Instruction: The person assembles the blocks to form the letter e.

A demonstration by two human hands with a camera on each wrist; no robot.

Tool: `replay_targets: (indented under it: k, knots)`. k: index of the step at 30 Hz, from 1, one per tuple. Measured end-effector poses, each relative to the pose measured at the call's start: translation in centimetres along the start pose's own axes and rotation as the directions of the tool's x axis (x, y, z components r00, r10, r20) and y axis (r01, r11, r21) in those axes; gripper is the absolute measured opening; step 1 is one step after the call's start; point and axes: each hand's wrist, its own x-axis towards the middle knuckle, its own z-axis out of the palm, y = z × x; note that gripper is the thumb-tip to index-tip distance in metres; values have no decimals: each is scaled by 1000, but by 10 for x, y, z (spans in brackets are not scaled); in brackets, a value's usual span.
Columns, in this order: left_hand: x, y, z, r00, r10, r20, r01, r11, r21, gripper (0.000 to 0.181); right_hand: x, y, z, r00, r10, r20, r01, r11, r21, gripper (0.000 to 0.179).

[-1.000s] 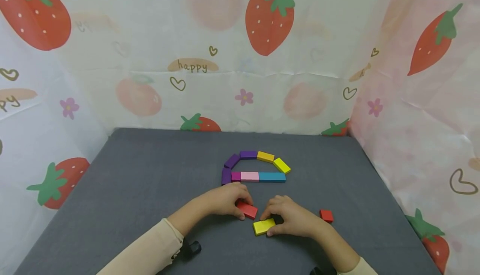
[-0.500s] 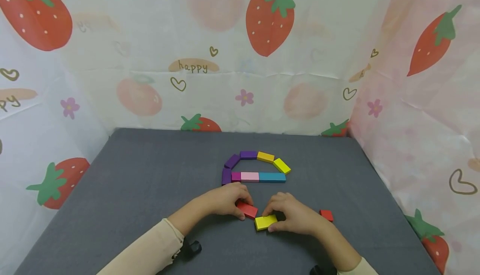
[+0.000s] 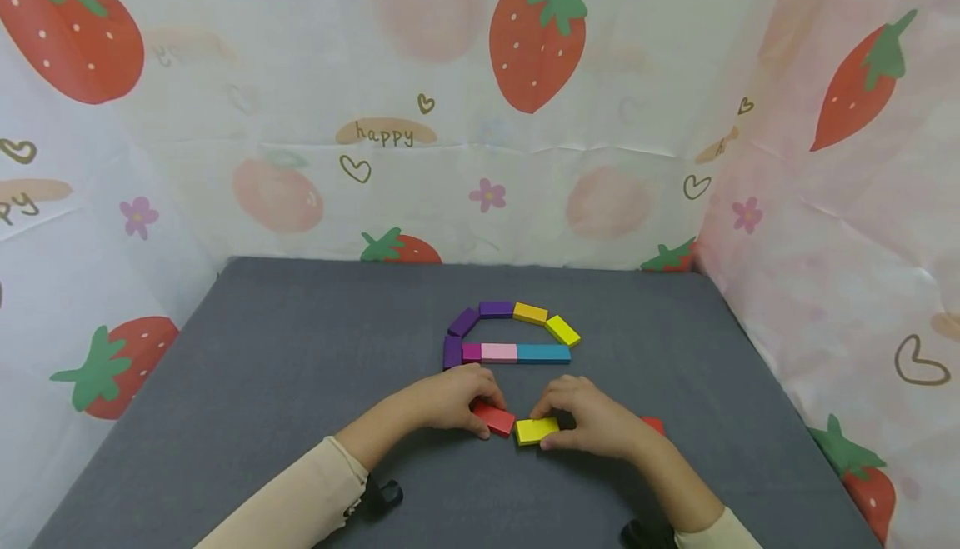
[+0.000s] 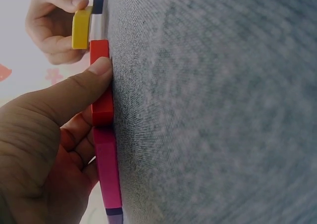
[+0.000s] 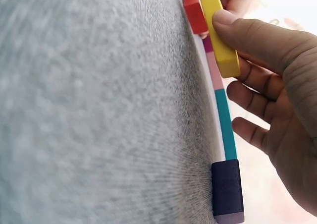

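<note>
My left hand (image 3: 455,397) pinches a red block (image 3: 494,420) between thumb and fingers, flat on the grey table. A magenta block (image 4: 107,169) adjoins the red one's near end in the left wrist view; the hand hides it from the head camera. Just to the right, my right hand (image 3: 588,416) grips a yellow block (image 3: 536,431) by its long sides. Both wrist views show this yellow block (image 5: 221,40) held slightly above the cloth, close to the red block's end. Below the right hand sits a dark block (image 5: 227,187), hidden in the head view.
Farther back, purple blocks (image 3: 497,310), an orange block (image 3: 530,313) and a yellow block (image 3: 562,330) form an arch. A magenta, pink (image 3: 498,353) and blue (image 3: 543,354) row closes its base. Another red block (image 3: 654,425) lies partly behind my right forearm.
My right hand has carried the yellow block away from me and slightly right, level with the red block's end. The left hand and red block have stayed put.
</note>
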Motion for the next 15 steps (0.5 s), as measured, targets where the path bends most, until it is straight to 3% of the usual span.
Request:
replay_targets:
  k: [15]
  knots:
    - [1,-3,1,1000,13,0,-13,1000,-7,32,6,7,0,999,35,16,-35,999,18,27]
